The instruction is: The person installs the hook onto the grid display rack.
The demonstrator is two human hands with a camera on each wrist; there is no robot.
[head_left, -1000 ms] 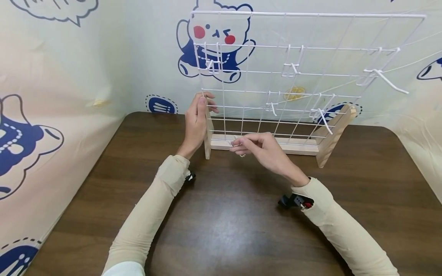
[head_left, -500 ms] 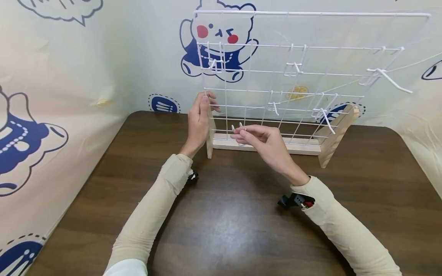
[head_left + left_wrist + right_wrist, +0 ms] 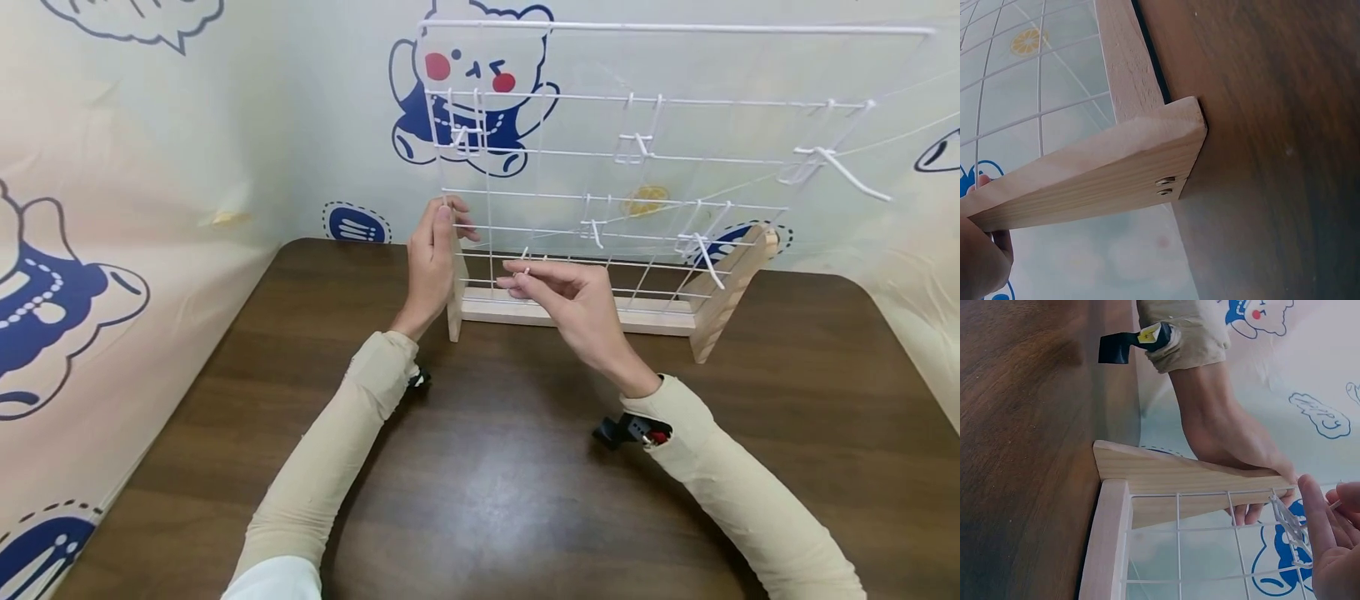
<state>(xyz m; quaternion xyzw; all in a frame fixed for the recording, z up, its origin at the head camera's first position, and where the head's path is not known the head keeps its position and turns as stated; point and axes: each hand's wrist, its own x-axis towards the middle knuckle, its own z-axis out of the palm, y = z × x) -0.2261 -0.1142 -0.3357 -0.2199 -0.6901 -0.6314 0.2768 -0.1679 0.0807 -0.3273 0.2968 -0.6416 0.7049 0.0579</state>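
Note:
A white wire grid panel [image 3: 645, 158] stands upright in a wooden stand [image 3: 645, 317] on the dark table. My left hand [image 3: 441, 225] grips the top of the stand's left wooden upright [image 3: 454, 308] and the grid's edge. The left wrist view shows that upright [image 3: 1097, 181] from close by. My right hand [image 3: 519, 275] pinches a small white wire hook [image 3: 525, 268] against the lower rows of the grid, near its left side. In the right wrist view the hook [image 3: 1285, 515] lies at my fingertips [image 3: 1311, 506], with the left hand [image 3: 1235, 444] behind the upright.
Several white hooks hang on the grid, among them a long one [image 3: 843, 173] at the upper right and one [image 3: 705, 248] lower down. The right wooden upright [image 3: 726, 287] leans at the far side. A cartoon-printed backdrop [image 3: 150, 167] walls the table's back and left.
My right hand has lifted the small hook from beside the wooden base up to the lower grid wires. The left hand stays on the upright.

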